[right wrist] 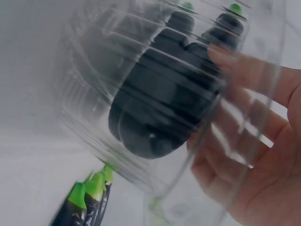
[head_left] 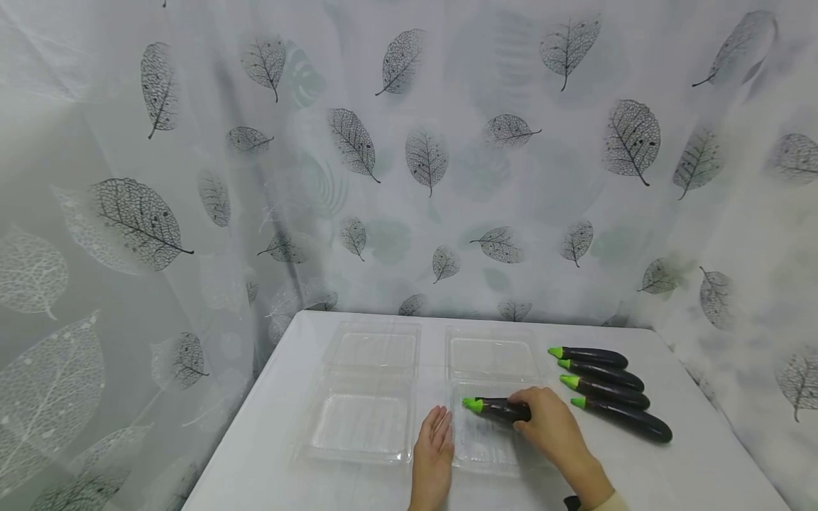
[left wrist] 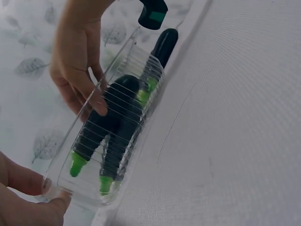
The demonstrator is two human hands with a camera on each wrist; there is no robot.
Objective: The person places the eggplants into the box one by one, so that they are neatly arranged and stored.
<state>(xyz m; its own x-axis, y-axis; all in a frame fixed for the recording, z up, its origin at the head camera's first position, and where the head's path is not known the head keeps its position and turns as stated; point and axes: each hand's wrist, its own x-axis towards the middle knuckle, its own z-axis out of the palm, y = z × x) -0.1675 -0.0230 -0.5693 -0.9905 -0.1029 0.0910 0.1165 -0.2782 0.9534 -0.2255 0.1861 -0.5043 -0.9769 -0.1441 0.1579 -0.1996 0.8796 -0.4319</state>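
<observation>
Gripping an eggplant (head_left: pixel 498 409) by its thick end, the right hand (head_left: pixel 551 428) holds it over the near-right clear tray (head_left: pixel 481 458), whose side the straight-fingered left hand (head_left: pixel 433 454) touches. Loosening early could let it roll askew; a knock could skid the light-looking tray.

– How are the dark, elongated, green-capped eggplants (head_left: pixel 629 421) finished?
– Smooth gloss is seen.
– The clear, rectangular, ribbed plastic trays (head_left: pixel 361 426)?
– A shiny finish is shown.
– The flat white tabletop (left wrist: pixel 225 141)?
– A matt, cloth-like weave is seen.
</observation>
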